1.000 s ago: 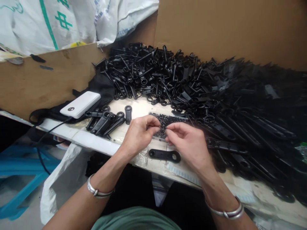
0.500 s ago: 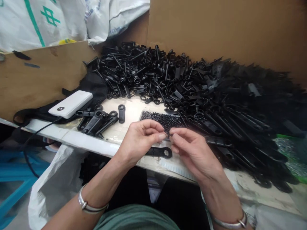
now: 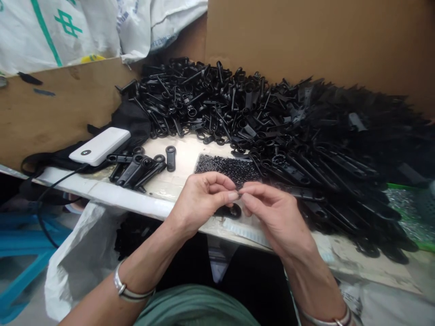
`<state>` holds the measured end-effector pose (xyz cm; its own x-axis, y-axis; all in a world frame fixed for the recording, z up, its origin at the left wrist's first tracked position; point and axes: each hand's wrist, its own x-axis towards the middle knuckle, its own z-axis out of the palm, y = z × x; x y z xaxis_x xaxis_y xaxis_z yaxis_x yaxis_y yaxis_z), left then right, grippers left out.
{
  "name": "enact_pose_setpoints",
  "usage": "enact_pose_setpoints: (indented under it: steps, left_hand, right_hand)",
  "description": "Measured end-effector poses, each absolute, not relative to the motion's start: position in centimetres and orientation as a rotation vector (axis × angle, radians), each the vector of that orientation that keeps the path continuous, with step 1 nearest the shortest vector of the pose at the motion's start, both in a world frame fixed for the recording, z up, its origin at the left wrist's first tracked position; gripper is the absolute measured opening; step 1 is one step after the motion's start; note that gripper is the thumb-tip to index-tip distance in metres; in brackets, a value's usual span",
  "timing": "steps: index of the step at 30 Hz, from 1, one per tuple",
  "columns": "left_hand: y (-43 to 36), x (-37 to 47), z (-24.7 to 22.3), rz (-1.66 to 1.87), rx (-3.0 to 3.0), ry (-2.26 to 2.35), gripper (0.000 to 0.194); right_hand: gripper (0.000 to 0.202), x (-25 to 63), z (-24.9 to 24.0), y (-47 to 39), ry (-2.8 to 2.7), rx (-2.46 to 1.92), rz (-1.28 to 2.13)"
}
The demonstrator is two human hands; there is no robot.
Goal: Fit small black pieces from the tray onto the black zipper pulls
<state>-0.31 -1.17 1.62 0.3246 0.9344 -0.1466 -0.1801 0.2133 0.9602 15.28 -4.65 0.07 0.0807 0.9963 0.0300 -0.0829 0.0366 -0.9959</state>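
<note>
My left hand and my right hand meet fingertip to fingertip above the table's front edge. Each is closed in a pinch between thumb and forefinger, and whatever lies between the tips is too small to make out. Just beyond them sits a shallow clear tray filled with tiny dark pieces. Beneath the hands lies a black plastic part with a ringed end, partly covered by my left hand.
A big heap of black plastic parts spreads along the back and right. Several finished-looking black parts lie left, near a white power bank with a cable. A green tray of small shiny pieces stands at far right.
My fingertips have come together, closing the small gap between the hands. The view has shifted slightly, and more of the tray of tiny pieces shows.
</note>
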Motion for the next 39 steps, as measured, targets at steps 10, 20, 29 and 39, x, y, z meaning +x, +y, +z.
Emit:
enact_pose_setpoints:
  steps: [10, 20, 29, 39]
  left_hand:
    - [-1.3, -0.7, 1.2, 0.942, 1.070, 0.908, 0.016]
    - [-1.8, -0.7, 0.6, 0.963, 1.030, 0.907, 0.014]
    - [-1.7, -0.6, 0.5, 0.972, 1.122, 0.888, 0.010]
    - [-2.0, -2.6, 1.1, 0.906, 1.898, 1.072, 0.015]
  right_hand:
    - [0.002, 15.1, 0.7, -5.0, -1.439, -1.366, 0.803]
    - [0.013, 14.2, 0.7, -6.6, -1.699, -1.344, 0.362]
    - [0.008, 13.9, 0.6, -6.3, -1.925, -1.272, -0.002]
    - [0.007, 15.8, 0.6, -6.3, -1.778, -1.455, 0.178]
